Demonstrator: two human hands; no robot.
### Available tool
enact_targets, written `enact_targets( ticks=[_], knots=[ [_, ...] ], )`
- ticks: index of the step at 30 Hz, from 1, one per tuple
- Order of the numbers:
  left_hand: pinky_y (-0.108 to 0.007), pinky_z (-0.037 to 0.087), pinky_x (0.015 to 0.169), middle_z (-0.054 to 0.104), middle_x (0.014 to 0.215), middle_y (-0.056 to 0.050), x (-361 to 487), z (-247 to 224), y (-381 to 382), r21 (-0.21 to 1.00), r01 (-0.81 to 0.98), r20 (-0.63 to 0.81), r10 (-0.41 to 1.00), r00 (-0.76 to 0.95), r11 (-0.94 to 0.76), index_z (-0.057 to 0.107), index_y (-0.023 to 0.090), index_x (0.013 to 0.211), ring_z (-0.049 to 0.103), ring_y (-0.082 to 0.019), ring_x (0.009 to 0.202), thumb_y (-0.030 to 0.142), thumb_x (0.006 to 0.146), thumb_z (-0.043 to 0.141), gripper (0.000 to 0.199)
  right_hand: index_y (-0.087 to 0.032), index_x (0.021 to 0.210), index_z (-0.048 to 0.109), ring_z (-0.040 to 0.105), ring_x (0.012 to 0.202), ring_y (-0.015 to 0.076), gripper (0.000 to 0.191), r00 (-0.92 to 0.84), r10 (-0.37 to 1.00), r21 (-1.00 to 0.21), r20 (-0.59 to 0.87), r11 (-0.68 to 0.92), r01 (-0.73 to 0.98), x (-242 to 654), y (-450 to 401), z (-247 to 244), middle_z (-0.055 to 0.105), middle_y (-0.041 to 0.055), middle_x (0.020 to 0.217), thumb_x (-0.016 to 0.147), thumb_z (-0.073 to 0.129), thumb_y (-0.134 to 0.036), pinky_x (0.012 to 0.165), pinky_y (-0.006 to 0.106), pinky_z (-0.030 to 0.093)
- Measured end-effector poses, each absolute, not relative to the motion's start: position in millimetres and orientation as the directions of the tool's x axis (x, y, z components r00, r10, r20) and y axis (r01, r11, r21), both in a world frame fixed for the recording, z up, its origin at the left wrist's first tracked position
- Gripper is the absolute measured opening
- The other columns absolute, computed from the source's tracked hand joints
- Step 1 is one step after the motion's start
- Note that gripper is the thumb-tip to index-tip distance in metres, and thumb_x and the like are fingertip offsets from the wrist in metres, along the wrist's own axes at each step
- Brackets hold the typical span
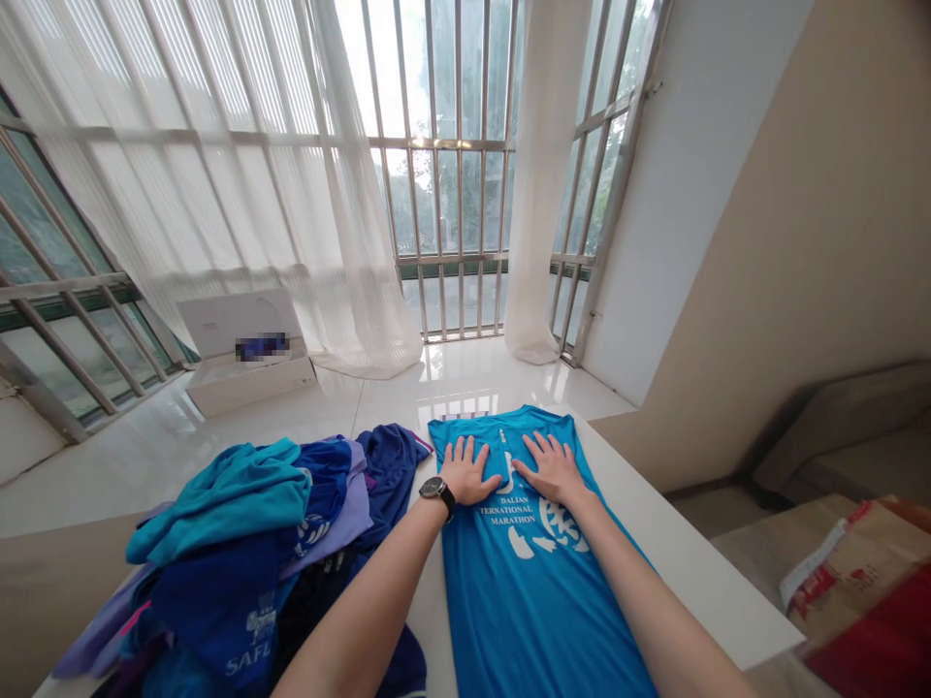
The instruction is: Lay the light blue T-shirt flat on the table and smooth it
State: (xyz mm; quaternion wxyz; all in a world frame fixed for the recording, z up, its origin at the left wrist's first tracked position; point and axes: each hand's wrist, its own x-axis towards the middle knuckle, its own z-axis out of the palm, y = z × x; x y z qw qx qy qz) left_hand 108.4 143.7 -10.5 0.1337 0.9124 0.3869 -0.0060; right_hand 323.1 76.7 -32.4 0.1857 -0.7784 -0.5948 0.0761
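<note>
A blue T-shirt with white marathon lettering lies spread lengthwise on the white table. Flat on its upper left part rests my left hand, fingers spread, a dark-strapped watch on the wrist. My right hand presses on the upper right part, its fingers also apart. Neither hand grips the cloth. To the left is a heap of crumpled clothes in blue, purple and black, topped by a teal garment; my left forearm passes in front of part of it.
An open white box sits on the glossy window ledge. Sheer curtains hang before barred windows. At the right, a brown and red paper bag stands below the table edge, near a grey sofa.
</note>
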Motion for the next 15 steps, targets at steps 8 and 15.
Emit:
enact_targets(
  ticks=[8, 15],
  knots=[
    [-0.052, 0.006, 0.120, 0.010, 0.164, -0.015, 93.5, 10.3, 128.7, 0.297, 0.701, -0.062, 0.720, 0.692, -0.648, 0.020, 0.013, 0.156, 0.000, -0.032, 0.151, 0.060, 0.100, 0.016, 0.074, -0.016, 0.123, 0.062, 0.045, 0.136, 0.0276, 0.058, 0.380, 0.861, -0.635, 0.337, -0.090, 0.767, 328.3, -1.5, 16.6, 0.054, 0.0151, 0.143, 0.089, 0.040, -0.059, 0.116, 0.044, 0.033],
    [-0.048, 0.031, 0.116, 0.038, 0.154, -0.013, 6.3, 43.4, -15.2, 0.538, 0.519, 0.088, 0.657, 0.749, -0.664, 0.049, 0.022, 0.140, 0.035, -0.032, 0.141, 0.044, 0.093, 0.051, 0.052, -0.022, 0.102, 0.069, 0.071, 0.088, 0.0245, 0.045, 0.294, 0.954, -0.947, -0.061, -0.148, 0.284, 269.0, -164.8, -2.9, 0.075, 0.0083, 0.099, 0.083, 0.057, -0.061, 0.081, 0.033, 0.059]
  ],
)
